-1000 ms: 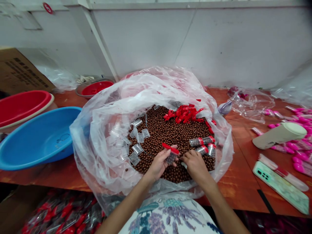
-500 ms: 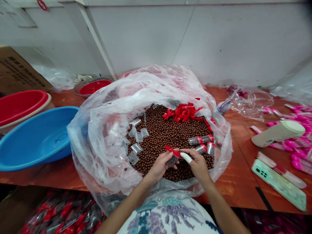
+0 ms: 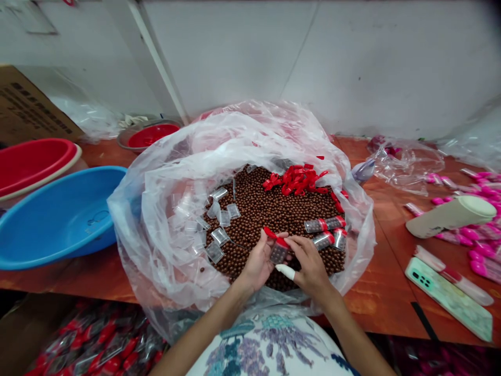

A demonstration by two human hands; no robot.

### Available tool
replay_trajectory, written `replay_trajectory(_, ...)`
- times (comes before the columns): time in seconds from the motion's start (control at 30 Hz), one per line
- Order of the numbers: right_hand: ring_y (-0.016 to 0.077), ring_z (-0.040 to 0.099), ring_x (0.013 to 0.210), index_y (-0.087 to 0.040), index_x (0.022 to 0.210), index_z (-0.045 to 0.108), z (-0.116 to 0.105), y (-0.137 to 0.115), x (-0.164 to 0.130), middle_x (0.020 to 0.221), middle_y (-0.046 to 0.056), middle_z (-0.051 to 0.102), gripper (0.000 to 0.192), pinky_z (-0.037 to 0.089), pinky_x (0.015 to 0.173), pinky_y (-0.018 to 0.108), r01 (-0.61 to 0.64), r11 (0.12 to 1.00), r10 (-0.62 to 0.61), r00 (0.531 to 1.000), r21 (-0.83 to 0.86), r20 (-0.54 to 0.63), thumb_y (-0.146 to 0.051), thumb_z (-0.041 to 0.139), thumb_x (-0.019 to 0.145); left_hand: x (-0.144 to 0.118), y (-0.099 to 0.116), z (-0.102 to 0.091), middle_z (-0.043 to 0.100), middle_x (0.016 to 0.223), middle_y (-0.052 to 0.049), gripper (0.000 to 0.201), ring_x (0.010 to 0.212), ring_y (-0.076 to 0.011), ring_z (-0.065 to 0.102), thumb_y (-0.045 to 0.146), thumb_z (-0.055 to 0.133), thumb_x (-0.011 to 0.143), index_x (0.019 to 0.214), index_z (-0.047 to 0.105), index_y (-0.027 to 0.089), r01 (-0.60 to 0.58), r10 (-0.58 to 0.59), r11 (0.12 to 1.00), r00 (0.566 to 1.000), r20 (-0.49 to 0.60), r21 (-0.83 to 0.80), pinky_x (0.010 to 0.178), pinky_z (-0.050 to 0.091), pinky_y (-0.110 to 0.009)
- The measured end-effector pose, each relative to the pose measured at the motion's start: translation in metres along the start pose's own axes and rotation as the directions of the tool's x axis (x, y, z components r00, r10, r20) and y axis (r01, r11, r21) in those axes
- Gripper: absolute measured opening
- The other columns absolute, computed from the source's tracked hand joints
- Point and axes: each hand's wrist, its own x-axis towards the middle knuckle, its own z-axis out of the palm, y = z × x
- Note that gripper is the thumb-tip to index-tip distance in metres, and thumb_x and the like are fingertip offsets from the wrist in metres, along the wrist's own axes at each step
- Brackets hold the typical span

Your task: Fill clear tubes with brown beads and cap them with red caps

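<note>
A small clear plastic container with a red top, filled with brown balls, is held over the pile. My left hand is closed around its left side, with a red flap by the thumb. My right hand, white cover on one finger, pinches the container's right side near the red top. Beneath both hands lie many small brown balls inside a clear plastic bag. Several filled red-capped containers rest right of my hands. Red lids are heaped behind, and clear empty containers lie left.
At left stand a blue basin and a red basin. Right of the bag are a phone, a pale cylinder and pink-capped tubes. More red-capped containers sit below the table edge.
My right hand has moved left, closer against the container, and its covered finger is now lower. The container is turned more upright, with its clear face toward me.
</note>
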Motion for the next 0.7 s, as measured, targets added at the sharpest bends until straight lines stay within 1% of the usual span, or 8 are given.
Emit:
replay_trajectory(0.07, 0.0275, 0.043, 0.114, -0.022, 0.133, 0.034, -0.003, 0.001, 0.001, 0.122, 0.012, 0.048, 0.061, 0.037, 0.095, 0.048, 0.082, 0.994, -0.081, 0.997, -0.076, 0.021, -0.030, 0.059, 0.078, 0.001, 0.000, 0.001, 0.064, 0.094, -0.008, 0.052, 0.070, -0.0163, 0.060, 0.057, 0.037, 0.084, 0.103, 0.061, 0.015, 0.004, -0.004, 1.000, 1.000, -0.010, -0.024, 0.066, 0.047, -0.029)
replay_trajectory(0.17, 0.0282, 0.042, 0.115, -0.019, 0.134, 0.032, -0.007, 0.002, 0.002, 0.122, 0.013, 0.048, 0.062, 0.037, 0.096, 0.049, 0.138, 0.979, -0.134, 0.990, -0.148, 0.034, -0.028, 0.058, 0.078, 0.001, 0.000, 0.002, 0.065, 0.090, -0.008, 0.047, 0.068, -0.0160, 0.060, 0.054, 0.040, 0.084, 0.100, 0.061, 0.014, -0.018, 0.018, 0.999, 1.000, -0.023, -0.035, 0.064, 0.047, -0.028)
replay_trajectory(0.27, 0.0271, 0.041, 0.115, -0.020, 0.134, 0.032, -0.009, 0.002, 0.002, 0.121, 0.012, 0.048, 0.061, 0.035, 0.097, 0.049, 0.188, 0.970, -0.180, 0.981, -0.151, 0.070, -0.023, 0.057, 0.078, -0.001, 0.001, 0.002, 0.067, 0.083, -0.009, 0.049, 0.066, -0.0170, 0.061, 0.053, 0.040, 0.084, 0.104, 0.060, 0.013, 0.082, -0.083, 0.996, 0.996, 0.016, 0.023, 0.062, 0.046, -0.028)
replay_trajectory(0.33, 0.0269, 0.041, 0.115, -0.021, 0.136, 0.029, -0.009, 0.003, 0.001, 0.122, 0.011, 0.048, 0.064, 0.035, 0.098, 0.049, 0.213, 0.969, -0.203, 0.975, -0.128, 0.087, -0.024, 0.057, 0.078, -0.003, 0.003, 0.001, 0.067, 0.076, -0.009, 0.046, 0.064, -0.0178, 0.062, 0.050, 0.041, 0.084, 0.099, 0.062, 0.012, 0.148, -0.150, 0.987, 0.988, 0.024, 0.068, 0.063, 0.046, -0.029)
replay_trajectory(0.4, 0.0269, 0.041, 0.116, -0.021, 0.137, 0.025, -0.008, 0.002, -0.001, 0.123, 0.011, 0.047, 0.068, 0.036, 0.097, 0.049, 0.195, 0.976, -0.189, 0.980, -0.099, 0.059, -0.025, 0.058, 0.077, -0.003, 0.004, 0.000, 0.067, 0.070, -0.008, 0.041, 0.063, -0.0183, 0.062, 0.045, 0.042, 0.084, 0.093, 0.064, 0.011, 0.146, -0.148, 0.986, 0.989, 0.016, 0.078, 0.065, 0.046, -0.030)
replay_trajectory(0.53, 0.0277, 0.039, 0.118, -0.016, 0.138, 0.019, -0.008, -0.002, -0.002, 0.125, 0.015, 0.042, 0.076, 0.037, 0.097, 0.049, 0.078, 0.995, -0.079, 0.997, -0.057, -0.023, -0.027, 0.060, 0.074, -0.003, 0.002, -0.001, 0.066, 0.065, -0.008, 0.036, 0.059, -0.0185, 0.061, 0.039, 0.043, 0.083, 0.089, 0.063, 0.010, 0.120, -0.121, 0.990, 0.993, 0.016, 0.068, 0.065, 0.046, -0.032)
replay_trajectory(0.6, 0.0279, 0.038, 0.119, -0.015, 0.137, 0.021, -0.010, -0.005, 0.000, 0.126, 0.015, 0.041, 0.076, 0.036, 0.099, 0.049, 0.055, 0.996, -0.054, 0.998, -0.070, 0.017, -0.029, 0.060, 0.073, -0.003, -0.001, -0.001, 0.065, 0.065, -0.008, 0.034, 0.058, -0.0183, 0.060, 0.038, 0.044, 0.081, 0.083, 0.063, 0.009, 0.116, -0.116, 0.991, 0.993, 0.002, 0.072, 0.063, 0.046, -0.031)
replay_trajectory(0.7, 0.0287, 0.038, 0.119, -0.015, 0.134, 0.029, -0.013, -0.009, 0.003, 0.126, 0.014, 0.042, 0.072, 0.032, 0.101, 0.050, 0.080, 0.991, -0.069, 0.992, -0.108, 0.102, -0.033, 0.060, 0.072, -0.003, -0.007, 0.001, 0.063, 0.062, -0.006, 0.030, 0.054, -0.0161, 0.058, 0.037, 0.045, 0.079, 0.080, 0.061, 0.011, 0.134, -0.131, 0.990, 0.990, -0.054, 0.052, 0.057, 0.045, -0.028)
